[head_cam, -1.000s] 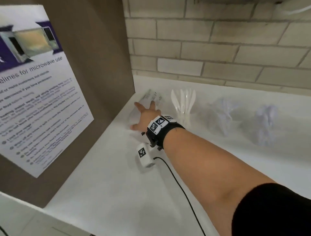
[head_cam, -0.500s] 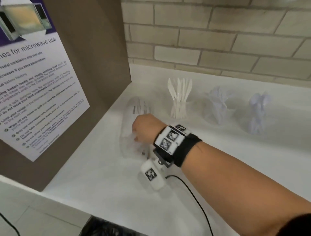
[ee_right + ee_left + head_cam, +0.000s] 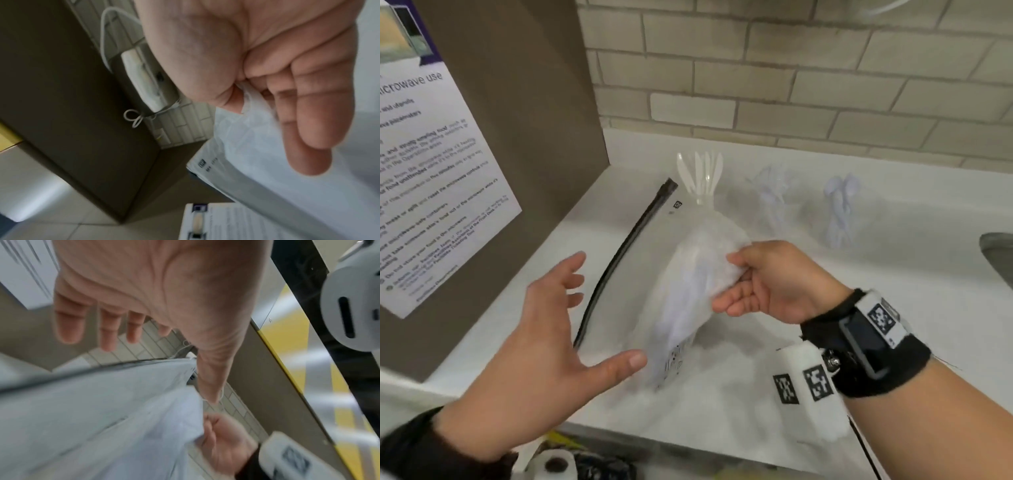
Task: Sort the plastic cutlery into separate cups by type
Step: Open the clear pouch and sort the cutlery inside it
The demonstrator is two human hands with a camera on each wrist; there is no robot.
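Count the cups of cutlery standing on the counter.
3, in a row along the back of the counter: the left cup just behind the bag, the middle cup, and the right cup. The bag could hide more.

1. Head view: from above, facing forward and down over white counter (image 3: 722,404) toward brick wall (image 3: 791,68).
2. Left wrist: close under palm, aimed along fingers.
3. Right wrist: likewise close.
4. Shared by all: plastic bag (image 3: 698,281) (image 3: 102,410) (image 3: 257,138).
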